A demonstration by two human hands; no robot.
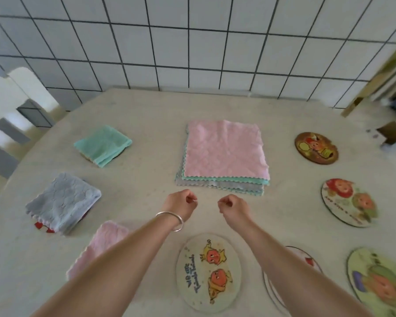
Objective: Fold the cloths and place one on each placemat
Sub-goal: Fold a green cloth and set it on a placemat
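A stack of unfolded cloths (224, 154) lies in the table's middle, pink on top, green and grey beneath. My left hand (181, 204) and my right hand (232, 207) hover just in front of its near edge, fingers curled, holding nothing. Folded cloths rest on mats at the left: a green one (103, 145), a grey one (62, 202) and a pink one (103, 245) partly hidden by my left forearm. Bare round placemats lie near me (208, 273), under my right forearm (306, 257), and at the right (349, 202), (316, 148), (377, 280).
The round table (146, 179) stands against a white tiled wall (192, 42). A white chair (14, 106) stands at the left. A wooden frame and dark objects (393, 106) sit at the far right.
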